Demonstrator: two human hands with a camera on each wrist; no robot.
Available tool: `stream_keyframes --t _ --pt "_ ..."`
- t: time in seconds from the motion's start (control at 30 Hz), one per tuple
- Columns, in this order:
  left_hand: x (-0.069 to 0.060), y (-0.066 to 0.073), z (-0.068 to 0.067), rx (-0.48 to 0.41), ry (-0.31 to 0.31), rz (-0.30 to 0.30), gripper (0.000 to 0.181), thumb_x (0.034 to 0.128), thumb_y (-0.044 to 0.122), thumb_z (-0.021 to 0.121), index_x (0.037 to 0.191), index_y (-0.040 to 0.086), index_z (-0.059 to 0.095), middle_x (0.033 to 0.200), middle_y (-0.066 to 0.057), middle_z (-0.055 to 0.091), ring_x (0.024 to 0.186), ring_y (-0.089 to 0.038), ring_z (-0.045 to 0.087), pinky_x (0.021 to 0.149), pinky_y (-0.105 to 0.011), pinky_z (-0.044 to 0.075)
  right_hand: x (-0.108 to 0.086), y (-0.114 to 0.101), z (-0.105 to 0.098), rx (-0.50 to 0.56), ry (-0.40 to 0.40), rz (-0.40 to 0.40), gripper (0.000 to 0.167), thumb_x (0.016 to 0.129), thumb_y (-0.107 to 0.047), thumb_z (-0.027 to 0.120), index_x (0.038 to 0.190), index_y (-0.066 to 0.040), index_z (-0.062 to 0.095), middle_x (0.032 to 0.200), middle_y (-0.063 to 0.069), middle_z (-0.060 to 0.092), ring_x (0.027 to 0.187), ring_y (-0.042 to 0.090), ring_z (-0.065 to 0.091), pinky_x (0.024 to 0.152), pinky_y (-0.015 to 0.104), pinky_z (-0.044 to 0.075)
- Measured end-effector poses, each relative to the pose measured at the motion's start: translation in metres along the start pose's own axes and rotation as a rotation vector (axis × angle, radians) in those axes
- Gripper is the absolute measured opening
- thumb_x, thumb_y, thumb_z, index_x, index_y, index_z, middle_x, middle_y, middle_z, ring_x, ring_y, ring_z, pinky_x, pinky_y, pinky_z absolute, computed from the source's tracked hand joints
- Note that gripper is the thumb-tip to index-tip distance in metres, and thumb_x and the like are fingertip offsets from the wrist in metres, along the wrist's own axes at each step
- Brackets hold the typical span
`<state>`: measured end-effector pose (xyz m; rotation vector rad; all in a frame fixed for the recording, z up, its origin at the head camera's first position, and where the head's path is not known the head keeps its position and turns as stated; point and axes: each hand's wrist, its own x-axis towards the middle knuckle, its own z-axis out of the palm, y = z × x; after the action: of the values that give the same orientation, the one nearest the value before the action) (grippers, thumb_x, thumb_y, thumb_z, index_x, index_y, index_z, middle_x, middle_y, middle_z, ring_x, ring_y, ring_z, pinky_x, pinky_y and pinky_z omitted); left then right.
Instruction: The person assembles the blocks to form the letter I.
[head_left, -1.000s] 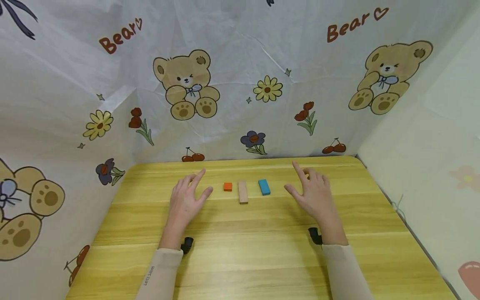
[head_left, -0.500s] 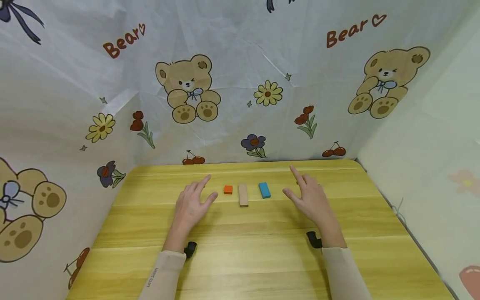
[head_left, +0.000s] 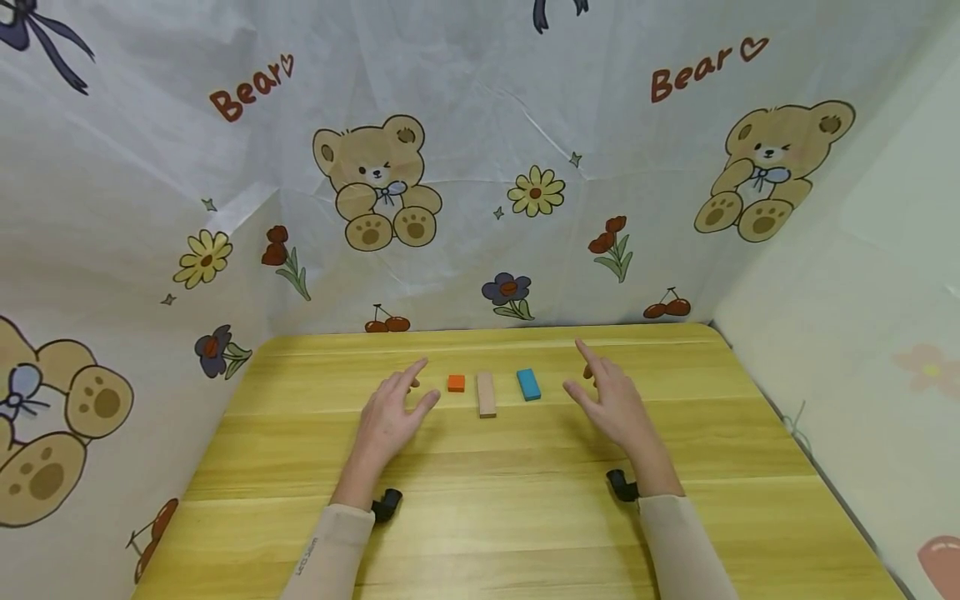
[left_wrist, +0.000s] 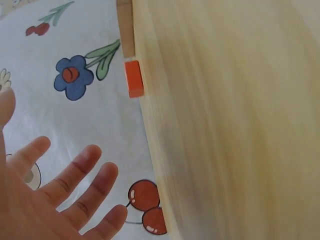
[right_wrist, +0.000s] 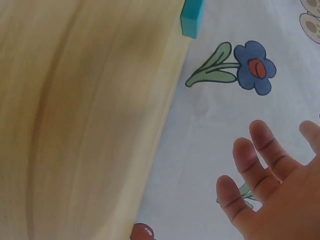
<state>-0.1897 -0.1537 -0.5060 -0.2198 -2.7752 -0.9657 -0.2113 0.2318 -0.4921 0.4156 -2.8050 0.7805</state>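
Note:
Three small blocks lie in a row on the wooden table: an orange block (head_left: pixel 456 383), a longer plain wood block (head_left: pixel 486 395) and a blue block (head_left: pixel 528 384). My left hand (head_left: pixel 390 417) hovers left of the orange block, thumb and fingers spread, holding nothing. On the other side, my right hand (head_left: pixel 615 408) is held right of the blue block, apart from it, its fingers also spread. The left wrist view has the orange block (left_wrist: pixel 134 79) beyond the fingers, with part of the wood block (left_wrist: pixel 126 27) above. In the right wrist view the blue block (right_wrist: pixel 192 19) shows at the top edge.
The table (head_left: pixel 480 517) ends at a white cloth (head_left: pixel 465 167) printed with bears and flowers, which hangs behind it and on the left. A pale wall or cloth (head_left: pixel 862 350) borders the right side. A black wrist device (head_left: pixel 387 505) sits at the left wrist, another (head_left: pixel 621 485) at the right.
The whole head view has shifted slightly downward. My left hand has moved a little right, toward the orange block, and my right hand slightly left. The blocks stay in the same arrangement.

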Motion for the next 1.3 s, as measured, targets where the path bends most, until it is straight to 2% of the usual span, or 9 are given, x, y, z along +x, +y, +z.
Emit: stream_keyframes --t 0.2,0.47,0.67,0.8,1.0,1.3 --pt "0.000 -0.001 0.009 -0.062 -0.012 -0.018 0.060 0.1049 0.055 0.061 0.160 0.041 0.044 0.127 -0.005 0.069 0.116 -0.027 0.065 0.089 -0.053 0.053 0.001 0.001 0.005 0.033 -0.026 0.011 0.076 0.107 -0.051 0.058 0.170 -0.022 0.027 0.114 0.013 0.059 0.094 0.028 0.055 0.079 0.039 0.042" --pt "-0.001 -0.007 0.020 -0.184 -0.043 -0.063 0.056 0.1051 0.051 0.063 0.158 0.042 0.048 0.124 -0.004 0.068 0.117 -0.028 0.067 0.095 -0.057 0.054 0.003 0.002 0.015 0.171 -0.119 0.058 0.079 0.106 -0.047 0.064 0.170 -0.021 0.027 0.110 0.007 0.057 0.088 0.020 0.050 0.077 0.037 0.043" --pt "-0.001 -0.012 0.024 -0.221 -0.045 -0.080 0.055 0.1047 0.048 0.065 0.157 0.037 0.051 0.123 -0.004 0.069 0.117 -0.030 0.069 0.098 -0.058 0.054 0.004 0.004 0.022 0.206 -0.134 0.066 0.079 0.105 -0.045 0.066 0.170 -0.023 0.027 0.106 0.005 0.057 0.082 0.018 0.049 0.074 0.034 0.042" --pt "0.001 -0.016 0.027 -0.255 -0.048 -0.072 0.057 0.1043 0.047 0.066 0.157 0.030 0.053 0.122 -0.005 0.070 0.116 -0.031 0.069 0.099 -0.058 0.054 0.004 0.004 0.025 0.211 -0.143 0.077 0.079 0.105 -0.034 0.069 0.170 -0.021 0.027 0.104 0.006 0.058 0.077 0.017 0.050 0.071 0.031 0.043" --pt "0.004 -0.020 0.035 -0.325 -0.065 -0.053 0.056 0.1031 0.043 0.070 0.155 0.025 0.057 0.120 -0.005 0.071 0.115 -0.030 0.068 0.101 -0.056 0.053 0.005 0.004 0.029 0.224 -0.179 0.090 0.080 0.104 -0.030 0.071 0.170 -0.019 0.027 0.101 0.007 0.059 0.074 0.016 0.051 0.070 0.029 0.043" --pt "0.007 -0.020 0.045 -0.303 -0.060 -0.024 0.053 0.1002 0.042 0.074 0.150 0.028 0.061 0.115 -0.001 0.072 0.112 -0.026 0.064 0.106 -0.056 0.045 0.008 0.010 0.039 0.237 -0.259 0.094 0.079 0.104 -0.034 0.070 0.168 -0.013 0.030 0.101 0.006 0.065 0.079 0.016 0.055 0.077 0.033 0.047"
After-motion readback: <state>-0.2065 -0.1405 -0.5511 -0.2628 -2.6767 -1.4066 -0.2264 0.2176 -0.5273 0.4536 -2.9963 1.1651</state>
